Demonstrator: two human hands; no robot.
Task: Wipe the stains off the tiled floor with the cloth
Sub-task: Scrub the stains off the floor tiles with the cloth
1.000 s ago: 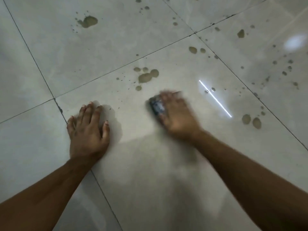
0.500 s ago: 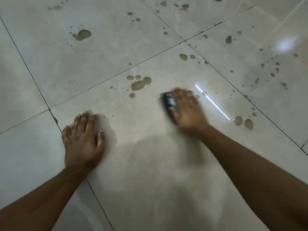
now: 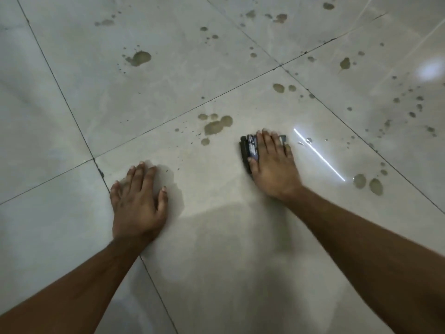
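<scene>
My right hand (image 3: 273,162) presses flat on a small dark folded cloth (image 3: 248,147) on the pale tiled floor (image 3: 216,237); the cloth shows at the hand's left side and past the fingertips. My left hand (image 3: 137,201) rests flat on the floor with straight fingers, holding nothing. A cluster of brownish stains (image 3: 215,126) lies just left of and beyond the cloth. Two more stains (image 3: 368,183) sit to the right of my right hand.
Further brown blotches mark the tiles beyond: a large one (image 3: 139,58) at upper left, a pair (image 3: 279,88) past the grout cross, many small specks (image 3: 409,109) at right. A bright line of reflected light (image 3: 317,154) runs beside my right hand.
My right hand slid the cloth to the right across the tile and is now sharp instead of blurred. My left hand stayed planted. The view shifted slightly.
</scene>
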